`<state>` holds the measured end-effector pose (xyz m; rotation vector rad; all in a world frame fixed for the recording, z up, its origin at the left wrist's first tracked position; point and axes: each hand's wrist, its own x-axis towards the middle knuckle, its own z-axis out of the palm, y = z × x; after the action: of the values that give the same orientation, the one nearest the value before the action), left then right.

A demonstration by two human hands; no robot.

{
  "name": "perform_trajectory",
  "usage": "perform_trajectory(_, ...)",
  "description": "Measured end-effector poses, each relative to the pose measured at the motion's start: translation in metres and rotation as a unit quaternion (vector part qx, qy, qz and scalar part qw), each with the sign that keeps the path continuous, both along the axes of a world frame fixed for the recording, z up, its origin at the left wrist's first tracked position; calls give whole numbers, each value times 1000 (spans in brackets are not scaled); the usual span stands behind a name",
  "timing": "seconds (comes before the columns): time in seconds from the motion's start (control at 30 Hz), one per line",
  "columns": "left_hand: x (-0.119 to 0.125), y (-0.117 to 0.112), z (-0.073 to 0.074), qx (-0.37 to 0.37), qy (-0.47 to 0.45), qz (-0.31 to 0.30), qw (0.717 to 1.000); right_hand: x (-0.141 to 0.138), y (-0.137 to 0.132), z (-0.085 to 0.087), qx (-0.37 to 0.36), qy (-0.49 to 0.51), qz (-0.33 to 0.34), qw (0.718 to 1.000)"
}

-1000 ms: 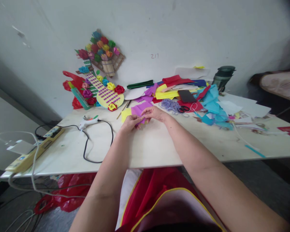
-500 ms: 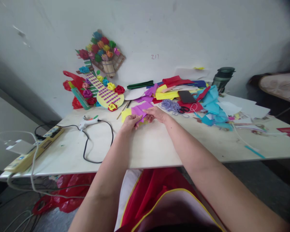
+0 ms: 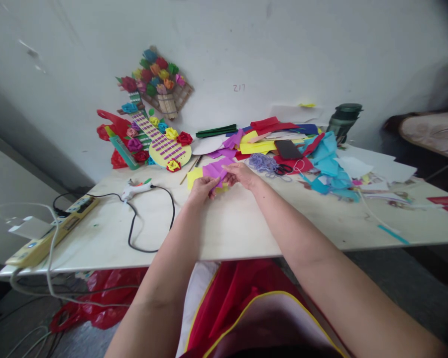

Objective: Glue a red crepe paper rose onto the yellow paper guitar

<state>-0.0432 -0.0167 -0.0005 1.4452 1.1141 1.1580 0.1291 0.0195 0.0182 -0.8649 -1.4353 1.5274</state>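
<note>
Near the middle of the table, my left hand (image 3: 203, 189) pinches the lower left edge of a piece of purple crepe paper (image 3: 214, 170). On its right side my right hand (image 3: 239, 175) grips the same piece between thumb and fingers. Yellow paper (image 3: 194, 177) lies just beneath and to the left of the purple piece, partly covered by it and by my fingers. Behind the hands is a pile of coloured paper, with a purple sheet (image 3: 233, 141) and a yellow sheet (image 3: 259, 146) in it.
A glue gun (image 3: 136, 189) with a looping black cord lies left, near a power strip (image 3: 65, 226). Lilac yarn (image 3: 263, 164), scissors (image 3: 283, 169), a phone (image 3: 288, 149) and blue paper (image 3: 326, 159) are on the right. A paper-flower guitar (image 3: 168, 149) leans at the wall beside a green bottle (image 3: 123, 151).
My right hand's fingers have shifted slightly on the purple paper, and its fold has changed a little. Otherwise both hands stay in nearly the same place.
</note>
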Motion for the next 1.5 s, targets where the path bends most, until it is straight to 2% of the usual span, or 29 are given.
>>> perform_trajectory(0.1, 2, 0, 0, 33, -2, 37, 999, -1, 1, -2, -36, 15, 37, 999)
perform_trajectory(0.17, 4, -1, 0, 47, 7, 50, 998, -4, 1, -3, -43, 5, 38, 998)
perform_trajectory(0.4, 11, -3, 1, 82, 80, 68, 991, -17, -1, -4, 3, -14, -65, 998)
perform_trajectory(0.67, 7, -3, -1, -65, 0, -37, 997, -11, 2, -6, 26, -29, -105, 994)
perform_trajectory(0.9, 5, -5, 2, -104, -22, -77, 991, -4, 5, -8, 18, -37, -102, 994)
perform_trajectory(1.0, 4, -4, 1, -94, 4, -75, 993, -3, 7, -8, 15, -56, -107, 993)
perform_trajectory(1.3, 5, -6, 1, -48, 61, -45, 996, -10, 3, -2, 68, -80, -134, 985)
perform_trajectory(1.5, 4, -4, -2, 34, 68, -61, 995, -6, -6, 6, 46, -66, -56, 995)
